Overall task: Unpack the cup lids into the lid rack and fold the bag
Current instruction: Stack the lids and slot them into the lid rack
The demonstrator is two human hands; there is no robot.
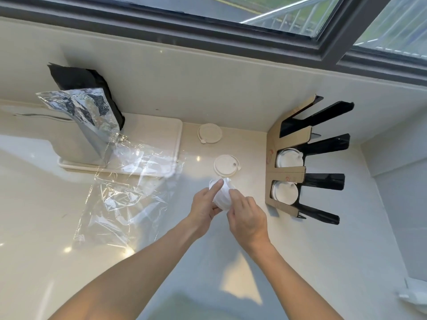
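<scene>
Counter (41,204): pale and glossy, running under everything you see, window frame along the far edge.
Foil pouch (87,116): far left, standing upright on a cream tray (161,125), with a black bag (78,79) leaning on the wall behind it.
Plastic bag (129,192): clear, crumpled, lying flat left of your hands; its far end laps onto the tray. It lies unfolded.
Left hand (204,207): yours, curled round the near side of a stack of lids (223,196), index finger stretched across the top of it.
Stack of lids: white, held on its side above the counter, pinched between both your hands.
Right hand (248,219): closed on the stack's right side, fingers bent over the rim.
Loose lids: one lid (226,165) flat on the counter just beyond the stack; a second lid (209,133) farther back near the tray corner, the two apart.
Lid rack (288,176): right of your hands, cardboard front with black prongs; white lids (285,192) sit in the two nearer slots, the far slot shows none.
</scene>
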